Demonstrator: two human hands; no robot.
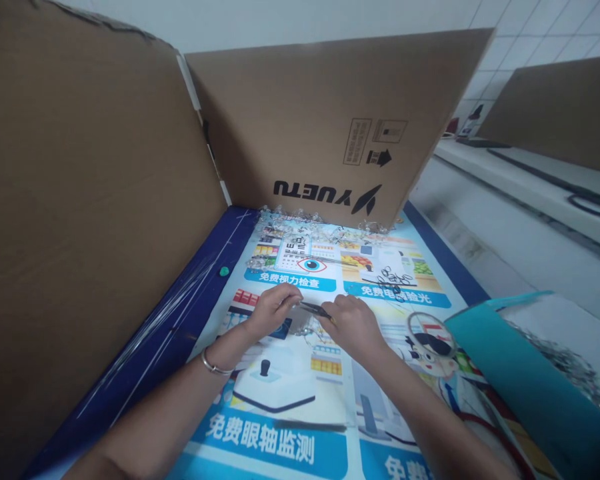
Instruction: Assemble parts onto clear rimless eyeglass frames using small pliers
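Note:
My right hand is closed around a pair of small pliers, whose dark jaws point left. Facing it, my left hand is pinched near the tips of the jaws; what lies between its fingertips is too small to make out. A bracelet circles the left wrist. Under the hands is a small cluster of clear, shiny pieces, partly hidden, on the printed table cover.
Clear bead-like pieces line the back cardboard panel. Thin silvery wires lie at left beside a green lump. Dark wire loops sit right of centre. A teal box holds a silvery tangle.

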